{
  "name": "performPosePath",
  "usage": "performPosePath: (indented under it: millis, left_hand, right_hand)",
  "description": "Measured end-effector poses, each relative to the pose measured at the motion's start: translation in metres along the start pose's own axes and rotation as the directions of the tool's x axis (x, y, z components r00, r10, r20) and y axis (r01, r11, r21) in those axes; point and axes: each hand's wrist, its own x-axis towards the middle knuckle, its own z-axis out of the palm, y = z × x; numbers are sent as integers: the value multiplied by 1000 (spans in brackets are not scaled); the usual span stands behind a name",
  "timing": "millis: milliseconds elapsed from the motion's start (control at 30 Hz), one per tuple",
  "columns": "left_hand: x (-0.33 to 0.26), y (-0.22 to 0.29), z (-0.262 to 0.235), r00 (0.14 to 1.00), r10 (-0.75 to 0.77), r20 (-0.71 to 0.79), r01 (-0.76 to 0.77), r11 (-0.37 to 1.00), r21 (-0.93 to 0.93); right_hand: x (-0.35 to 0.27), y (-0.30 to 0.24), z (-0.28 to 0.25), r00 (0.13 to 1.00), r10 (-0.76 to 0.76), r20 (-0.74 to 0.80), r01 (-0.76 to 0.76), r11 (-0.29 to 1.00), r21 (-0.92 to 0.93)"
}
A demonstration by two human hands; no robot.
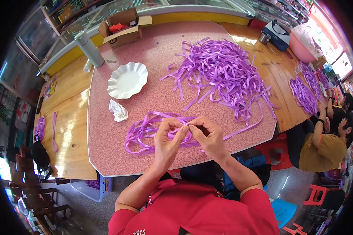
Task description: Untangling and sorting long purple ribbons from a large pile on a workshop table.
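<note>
My left hand [169,140] and my right hand [208,137] meet fingertip to fingertip above the near part of the pink speckled table mat [106,156]. Both are closed in a pinch on a purple ribbon; the exact spot they grip is hidden by the fingers. Under and beside my left hand lies a loose looped bundle of purple ribbon [139,135]. From my right hand's side one ribbon strand [243,129] runs off toward the right edge. Farther back on the right spreads a large tangled heap of purple ribbons [223,70].
A white scalloped dish [127,80] and crumpled white tissue [118,111] lie left of my hands. Behind stand a grey-green flask [89,49] and an open cardboard box [123,37]. At right, people [327,145] sit by more purple ribbons [303,94]. A blue-and-white bag [276,35] stands far right.
</note>
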Motion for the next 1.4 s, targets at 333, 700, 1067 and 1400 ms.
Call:
performPosePath:
  millis: [333, 700, 1067, 1400]
  left_hand:
    - [4, 0, 0, 992, -92, 88, 98, 993, -71]
    - [6, -5, 7, 751, 657, 71, -604, 639, 475]
    - [9, 4, -2, 778, 599, 190, -600, 619, 507]
    - [7, 1, -8, 928, 329, 173, -368, 877, 309]
  right_hand:
    - [-1, -3, -2, 1000, 22, -4, -22, 999, 39]
    - [6, -10, -7, 825, 509, 246, -554, 642, 531]
    - [3, -7, -12, 922, 375, 91, -385, 869, 312]
    - [4, -16, -18, 991, -53, 125, 94, 932, -351]
